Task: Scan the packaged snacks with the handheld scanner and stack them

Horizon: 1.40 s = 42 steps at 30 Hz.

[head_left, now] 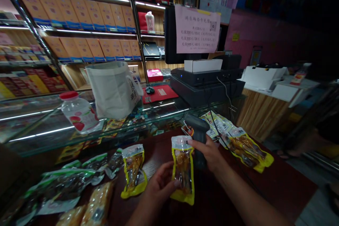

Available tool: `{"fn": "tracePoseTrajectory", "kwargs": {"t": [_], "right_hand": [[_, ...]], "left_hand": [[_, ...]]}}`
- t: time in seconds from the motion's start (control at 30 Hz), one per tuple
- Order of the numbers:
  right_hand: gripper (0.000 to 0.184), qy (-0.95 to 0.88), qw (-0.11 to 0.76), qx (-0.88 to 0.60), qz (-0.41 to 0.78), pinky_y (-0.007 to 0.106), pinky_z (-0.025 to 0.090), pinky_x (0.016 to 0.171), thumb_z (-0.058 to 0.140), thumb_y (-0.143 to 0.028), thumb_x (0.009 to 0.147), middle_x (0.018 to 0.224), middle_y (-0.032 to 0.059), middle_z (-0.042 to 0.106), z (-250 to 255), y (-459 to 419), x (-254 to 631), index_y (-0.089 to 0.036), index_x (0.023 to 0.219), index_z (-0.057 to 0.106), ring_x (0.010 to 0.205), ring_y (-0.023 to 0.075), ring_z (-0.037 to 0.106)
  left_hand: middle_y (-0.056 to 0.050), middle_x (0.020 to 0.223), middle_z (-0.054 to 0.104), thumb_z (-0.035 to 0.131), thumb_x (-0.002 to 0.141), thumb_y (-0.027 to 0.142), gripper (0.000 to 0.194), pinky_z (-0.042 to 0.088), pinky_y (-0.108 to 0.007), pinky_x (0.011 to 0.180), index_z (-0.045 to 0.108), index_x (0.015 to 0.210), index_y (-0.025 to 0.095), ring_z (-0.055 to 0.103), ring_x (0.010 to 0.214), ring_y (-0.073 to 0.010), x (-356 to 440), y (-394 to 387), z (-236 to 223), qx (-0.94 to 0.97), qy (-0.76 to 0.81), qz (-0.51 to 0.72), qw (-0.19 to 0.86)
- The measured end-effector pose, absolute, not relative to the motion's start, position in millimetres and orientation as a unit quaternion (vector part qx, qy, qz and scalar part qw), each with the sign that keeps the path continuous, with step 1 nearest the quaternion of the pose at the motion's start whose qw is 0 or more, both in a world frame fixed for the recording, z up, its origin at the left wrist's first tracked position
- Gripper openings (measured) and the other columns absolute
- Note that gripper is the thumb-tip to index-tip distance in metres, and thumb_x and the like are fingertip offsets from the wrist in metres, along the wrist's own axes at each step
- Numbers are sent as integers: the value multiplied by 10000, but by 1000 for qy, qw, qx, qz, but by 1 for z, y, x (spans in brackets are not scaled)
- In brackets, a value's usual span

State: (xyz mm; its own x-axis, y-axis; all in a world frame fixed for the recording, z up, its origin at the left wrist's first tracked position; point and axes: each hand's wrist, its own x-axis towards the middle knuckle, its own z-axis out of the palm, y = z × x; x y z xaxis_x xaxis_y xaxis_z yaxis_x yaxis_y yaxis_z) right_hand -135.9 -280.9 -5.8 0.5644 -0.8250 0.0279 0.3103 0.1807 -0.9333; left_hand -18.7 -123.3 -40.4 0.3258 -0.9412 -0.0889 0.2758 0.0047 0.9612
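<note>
My left hand [162, 183] grips a yellow-edged snack packet [182, 169] by its lower left side and holds it upright over the dark counter. My right hand [209, 152] is wrapped round the handle of a black barcode scanner [196, 127], with a finger touching the packet's top edge. The scanner's head sits just above and behind the packet. A second yellow snack packet [134, 171] lies on the counter to the left of my left hand.
Green snack packets [66, 183] and orange ones [97, 201] lie at the front left. More yellow packets [246, 148] lie to the right. On the glass case [39, 134] stand a red-capped bottle [79, 113] and a white bag [113, 88]. A register [206, 77] stands behind.
</note>
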Motion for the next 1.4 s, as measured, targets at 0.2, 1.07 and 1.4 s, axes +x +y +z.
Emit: {"fn": "tracePoseTrajectory", "kwargs": {"t": [0.2, 1.07, 1.4], "right_hand": [[625, 243, 714, -516, -406, 223, 459, 500, 838, -461, 616, 702, -25, 596, -2, -279, -138, -150, 1075, 549, 526, 95, 525], [454, 250, 588, -740, -212, 198, 422, 449, 582, -596, 824, 580, -14, 556, 25, -267, -156, -149, 832, 511, 467, 91, 526], [487, 247, 594, -737, -206, 197, 420, 454, 569, -626, 823, 579, -5, 545, 27, -268, -156, -141, 800, 520, 480, 95, 526]], "left_hand": [[-47, 722, 613, 666, 740, 607, 489, 399, -205, 488, 642, 835, 128, 516, 561, -116, -17, -123, -47, 648, -423, -370, 513], [-41, 693, 652, 571, 717, 606, 490, 498, -290, 544, 631, 875, 146, 631, 567, -201, 1, -125, -41, 741, -312, -196, 562], [-39, 674, 645, 556, 731, 595, 469, 488, -288, 535, 621, 857, 148, 617, 536, -190, 3, -126, -44, 745, -321, -189, 553]]}}
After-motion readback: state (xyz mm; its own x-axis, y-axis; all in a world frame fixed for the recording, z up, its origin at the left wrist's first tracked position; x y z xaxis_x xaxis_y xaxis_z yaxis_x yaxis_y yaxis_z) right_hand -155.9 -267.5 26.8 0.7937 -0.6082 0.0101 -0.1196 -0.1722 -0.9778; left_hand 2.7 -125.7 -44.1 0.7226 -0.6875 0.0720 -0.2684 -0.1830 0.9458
